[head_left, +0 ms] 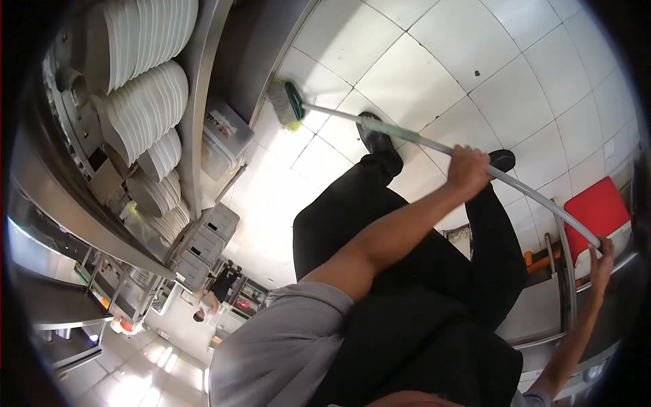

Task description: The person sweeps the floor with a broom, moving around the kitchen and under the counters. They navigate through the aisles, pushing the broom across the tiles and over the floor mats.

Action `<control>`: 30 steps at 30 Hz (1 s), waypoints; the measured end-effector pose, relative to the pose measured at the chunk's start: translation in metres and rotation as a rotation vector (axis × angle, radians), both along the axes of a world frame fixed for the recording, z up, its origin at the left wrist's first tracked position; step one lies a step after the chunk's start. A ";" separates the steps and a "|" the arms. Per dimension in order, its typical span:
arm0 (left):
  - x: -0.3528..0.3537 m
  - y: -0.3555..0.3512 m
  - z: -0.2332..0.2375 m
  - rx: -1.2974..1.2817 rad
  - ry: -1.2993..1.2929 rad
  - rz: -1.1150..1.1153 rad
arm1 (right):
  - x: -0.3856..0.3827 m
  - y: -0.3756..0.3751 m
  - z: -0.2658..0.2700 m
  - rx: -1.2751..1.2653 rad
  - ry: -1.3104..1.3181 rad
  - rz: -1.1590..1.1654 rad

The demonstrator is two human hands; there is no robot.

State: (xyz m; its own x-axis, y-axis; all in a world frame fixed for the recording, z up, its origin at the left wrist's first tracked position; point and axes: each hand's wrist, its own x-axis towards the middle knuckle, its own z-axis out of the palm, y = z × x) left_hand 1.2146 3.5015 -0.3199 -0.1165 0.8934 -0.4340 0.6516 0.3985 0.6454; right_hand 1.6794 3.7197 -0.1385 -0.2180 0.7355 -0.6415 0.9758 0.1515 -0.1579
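Observation:
A broom (397,130) with a long pale handle stretches across the view. Its green head (293,100) and light bristles rest on the tiled floor near the shelf base. My left hand (468,173) is wrapped around the middle of the handle. Farther right, my right hand (601,263) has its fingers closed about the handle's upper end. My black shoes (376,136) stand on the floor under the handle.
Stacks of white plates (146,102) fill the metal shelf (203,88) at left, with plastic containers (227,129) and grey bins (207,241) beside it. A red panel (597,214) stands near my right hand. Another person (211,304) is in the background.

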 end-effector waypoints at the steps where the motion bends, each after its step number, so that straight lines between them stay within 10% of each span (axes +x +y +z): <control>1: 0.000 0.003 0.014 0.008 -0.088 0.024 | 0.015 0.011 0.002 0.049 0.044 0.033; 6: -0.107 -0.120 -0.104 -0.042 0.254 0.085 | -0.150 -0.023 -0.129 0.019 0.334 -0.009; 7: -0.148 -0.162 -0.132 -0.102 0.489 0.063 | -0.194 -0.035 -0.184 0.005 0.302 0.307; 8: -0.206 -0.163 -0.127 -0.621 0.406 0.024 | -0.263 -0.062 -0.210 -0.057 0.365 0.279; 10: -0.292 -0.263 -0.224 -0.826 0.728 0.602 | -0.376 -0.134 -0.269 0.120 0.503 0.300; 14: -0.377 -0.213 -0.159 -0.978 0.579 0.735 | -0.493 -0.202 -0.243 -0.023 0.307 0.273; 17: -0.357 -0.194 -0.214 -0.696 0.629 0.483 | -0.420 -0.205 -0.263 -0.053 0.310 0.100; 20: -0.211 -0.092 -0.178 -0.659 0.919 -0.235 | -0.305 -0.169 -0.192 -0.059 0.143 -0.114; 24: -0.009 -0.036 -0.106 -0.168 0.346 -0.133 | -0.088 -0.146 -0.050 -0.071 -0.178 -0.131; 25: 0.010 -0.006 -0.022 0.060 0.292 -0.106 | -0.022 -0.156 -0.015 0.067 -0.028 -0.153; 28: 0.051 0.005 0.045 0.120 -0.066 -0.042 | 0.027 -0.133 0.099 0.036 -0.048 -0.179; 30: 0.046 -0.001 0.045 0.240 -0.058 -0.035 | 0.018 -0.110 0.084 0.038 0.009 -0.149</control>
State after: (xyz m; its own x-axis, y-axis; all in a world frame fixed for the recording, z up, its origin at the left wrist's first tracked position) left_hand 1.2604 3.5008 -0.2752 -0.0644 0.9748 -0.2136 0.6217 0.2066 0.7555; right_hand 1.6975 3.6100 -0.0544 -0.1105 0.7837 -0.6112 0.9865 0.0116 -0.1636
